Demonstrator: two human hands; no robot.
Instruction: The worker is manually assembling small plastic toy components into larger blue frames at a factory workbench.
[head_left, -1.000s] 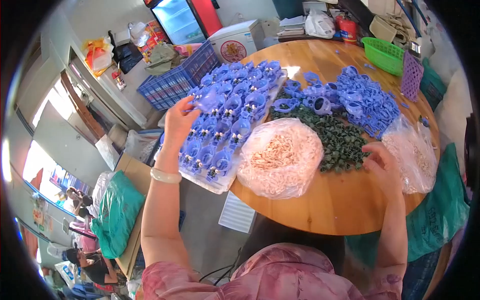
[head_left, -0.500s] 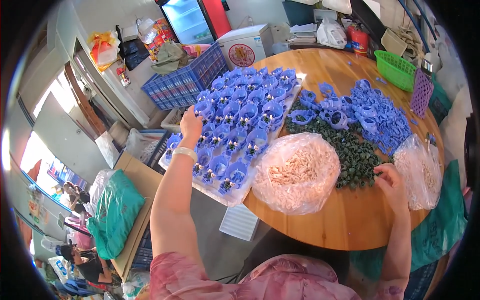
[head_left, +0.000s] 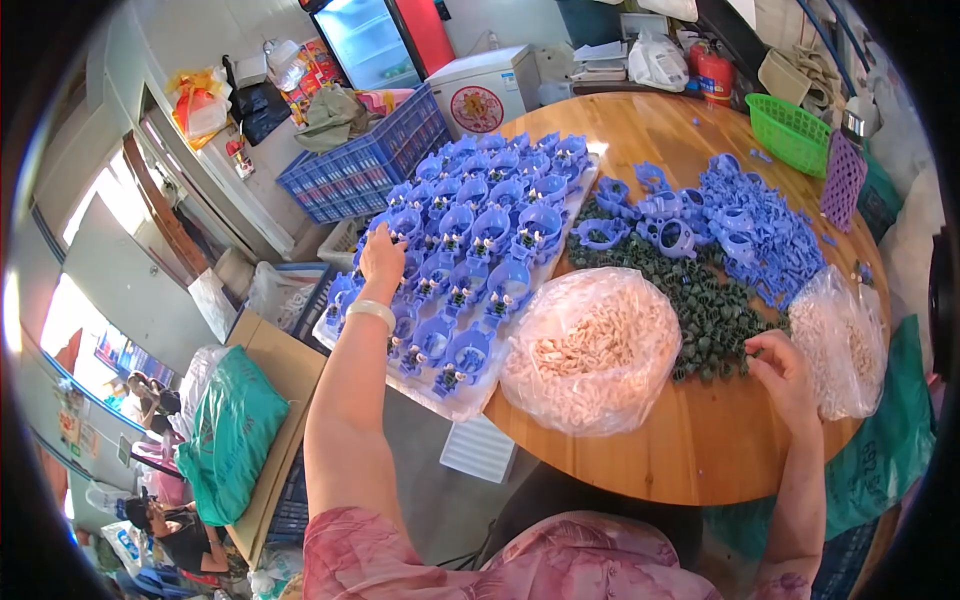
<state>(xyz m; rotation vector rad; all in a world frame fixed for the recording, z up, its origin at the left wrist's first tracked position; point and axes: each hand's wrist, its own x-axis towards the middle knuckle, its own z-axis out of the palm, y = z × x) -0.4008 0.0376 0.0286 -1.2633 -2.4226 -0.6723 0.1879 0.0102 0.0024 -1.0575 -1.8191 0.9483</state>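
My left hand [head_left: 383,262] reaches over a white tray [head_left: 468,405] filled with rows of blue-purple plastic cups [head_left: 455,224]. Its fingers are curled together at a cup on the tray's left side; what they pinch, if anything, is hidden. Small dark and white pieces sit on the fronts of the cups. My right hand [head_left: 785,372] is at the near right edge of a heap of dark green plastic pieces [head_left: 705,315], thumb and forefinger pinched together. Anything between those fingertips is too small to make out.
On the round wooden table [head_left: 620,465] stand an open clear bag of pale pink pieces [head_left: 590,350], another bag [head_left: 838,345], a pile of blue-purple parts [head_left: 755,225] and a green basket [head_left: 790,135]. A blue crate [head_left: 365,155] stands beyond the tray. Two people are at far left.
My left hand has shifted slightly down and stays at the left side of the tray. My right hand has barely moved. The whole view has tilted a little.
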